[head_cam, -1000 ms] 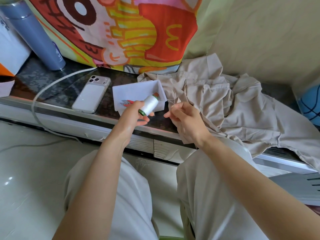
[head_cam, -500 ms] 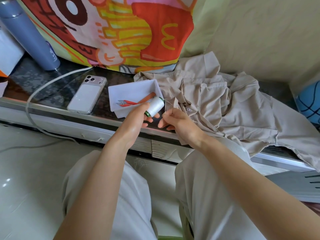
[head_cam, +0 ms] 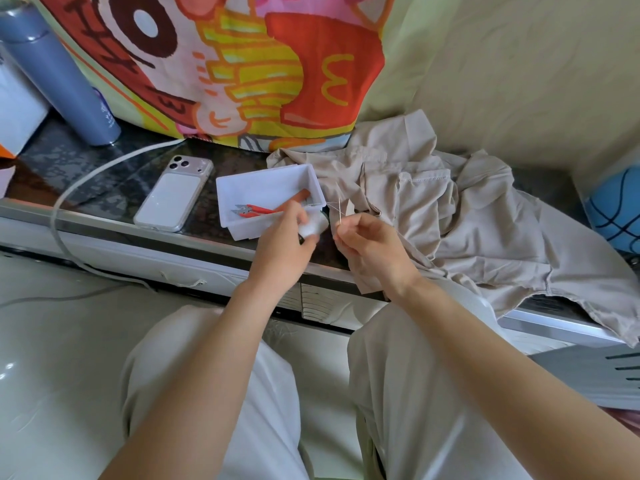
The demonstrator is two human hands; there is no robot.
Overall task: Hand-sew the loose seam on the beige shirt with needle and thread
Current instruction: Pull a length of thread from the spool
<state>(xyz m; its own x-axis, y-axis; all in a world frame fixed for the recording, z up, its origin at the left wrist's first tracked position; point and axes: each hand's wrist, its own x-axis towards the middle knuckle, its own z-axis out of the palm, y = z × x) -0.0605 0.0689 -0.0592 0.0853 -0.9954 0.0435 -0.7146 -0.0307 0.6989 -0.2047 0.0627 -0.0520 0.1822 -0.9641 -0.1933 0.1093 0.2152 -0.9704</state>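
Head view: left hand (head_cam: pixel 287 239) grips the light spool (head_cam: pixel 314 225); right hand (head_cam: pixel 372 245) pinches the thin, probably slippery needle (head_cam: pixel 340 212) low down.

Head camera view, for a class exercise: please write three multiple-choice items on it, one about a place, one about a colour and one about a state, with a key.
1. Where does the phone lie?
A) on the dark counter, left of the white tray
B) inside the tray
C) on the floor

2. What colour are the handles of the snips in the tray?
A) blue
B) green
C) red

3. What is the left hand doing?
A) lying flat on the counter
B) gripping the thread spool
C) holding the phone

Key:
1 A, the phone lies flat on the counter beside the tray's left wall.
2 C, red handles show against the white tray.
3 B, its fingers curl round the white spool, while the right hand pinches the needle.
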